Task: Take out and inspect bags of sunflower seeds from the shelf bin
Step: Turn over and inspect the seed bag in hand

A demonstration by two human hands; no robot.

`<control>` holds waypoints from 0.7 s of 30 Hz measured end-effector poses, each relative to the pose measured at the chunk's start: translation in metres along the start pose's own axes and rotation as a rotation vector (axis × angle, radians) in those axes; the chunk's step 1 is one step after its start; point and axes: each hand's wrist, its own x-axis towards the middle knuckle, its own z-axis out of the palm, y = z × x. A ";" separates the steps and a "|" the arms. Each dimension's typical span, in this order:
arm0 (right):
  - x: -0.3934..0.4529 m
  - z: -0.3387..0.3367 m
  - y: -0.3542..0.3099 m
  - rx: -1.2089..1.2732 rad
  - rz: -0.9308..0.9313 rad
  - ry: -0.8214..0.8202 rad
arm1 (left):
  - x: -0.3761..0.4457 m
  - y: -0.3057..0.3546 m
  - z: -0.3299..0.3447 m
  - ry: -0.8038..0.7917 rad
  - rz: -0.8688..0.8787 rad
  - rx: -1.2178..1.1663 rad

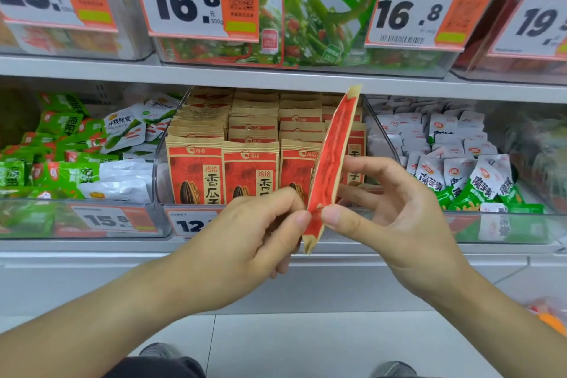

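Sunflower-seed bag, edge-on before the shelf bin: left hand and right hand pinch its 6 o'clock end. Apparently light, pliable, crinkly; sealed edges should grip best.

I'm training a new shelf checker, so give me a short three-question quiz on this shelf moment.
1. True or false: the held seed bag faces the camera flat.
2. Which hands hold it? A) left hand only B) right hand only C) both
3. Fill in: the bin of seed bags sits between green packets on its left and ____-and-green packets on its right.

Key
1. False: it is turned edge-on, tilted, top corner up.
2. C: both pinch it near its lower end, one grip on each side.
3. White.
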 end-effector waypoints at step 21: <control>0.000 0.001 0.002 0.075 -0.029 -0.183 | -0.001 0.000 -0.003 0.084 0.101 0.078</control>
